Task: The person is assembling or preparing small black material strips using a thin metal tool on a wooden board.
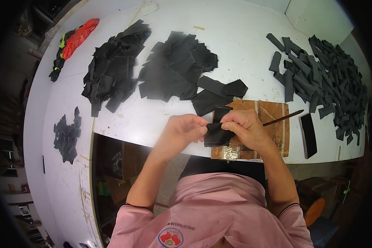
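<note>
Broadly, a white table (235,37) fills the view, with black cut pieces heaped on it: a wide pile of strips (322,70) at the right, two big stacks of flat pieces (115,62) (175,66) in the middle, and a small cluster (67,136) at the left edge. Near the front edge lies a wooden board (273,120), a thin stick (283,118) resting across its right side and a dark phone (308,134) just beside it. Over the board's near edge, both hands work one small black piece (215,134): the left hand (182,130) pinches its left edge, the right hand (244,126) is closed over its top. It looks thin, light and limp, probably fabric or soft leather, best taken by the edges with fingertips.
</note>
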`<state>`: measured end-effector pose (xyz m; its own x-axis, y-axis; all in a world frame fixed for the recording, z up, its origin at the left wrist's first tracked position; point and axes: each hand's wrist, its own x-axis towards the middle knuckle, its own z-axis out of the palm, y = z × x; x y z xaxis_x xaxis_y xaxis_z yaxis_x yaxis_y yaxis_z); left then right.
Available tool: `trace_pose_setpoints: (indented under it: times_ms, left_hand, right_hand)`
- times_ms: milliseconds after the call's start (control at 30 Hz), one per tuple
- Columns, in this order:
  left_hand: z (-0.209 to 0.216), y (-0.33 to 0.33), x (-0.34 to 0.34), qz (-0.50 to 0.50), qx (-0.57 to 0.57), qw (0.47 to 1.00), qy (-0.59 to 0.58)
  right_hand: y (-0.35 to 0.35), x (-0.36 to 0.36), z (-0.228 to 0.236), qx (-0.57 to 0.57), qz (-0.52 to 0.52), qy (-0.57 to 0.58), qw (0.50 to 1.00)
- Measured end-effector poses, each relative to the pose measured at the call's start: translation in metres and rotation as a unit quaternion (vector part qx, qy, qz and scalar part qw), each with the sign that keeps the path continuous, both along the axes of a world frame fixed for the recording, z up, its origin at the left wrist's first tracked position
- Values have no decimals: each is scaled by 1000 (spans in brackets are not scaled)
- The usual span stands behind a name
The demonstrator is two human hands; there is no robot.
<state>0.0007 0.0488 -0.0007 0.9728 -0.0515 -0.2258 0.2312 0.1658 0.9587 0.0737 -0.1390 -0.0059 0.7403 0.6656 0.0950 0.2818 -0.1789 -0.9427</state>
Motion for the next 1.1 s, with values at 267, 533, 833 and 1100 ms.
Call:
trace_pose_setpoints:
  times_ms: [267,533,833,1100]
  left_hand:
    - [-13,-21,-20,48,66,997,-16]
    - [2,-84,-34,242,289,894,-243]
    - [5,-63,-31,138,-272,952,-2]
    - [10,-94,-28,236,197,935,-175]
  right_hand:
    - [4,-27,12,-88,-145,-362,917]
    - [-4,-64,12,20,-213,-191,958]
    - [-13,-63,-2,115,-257,12,960]
    - [-20,-70,-11,385,-121,468,786]
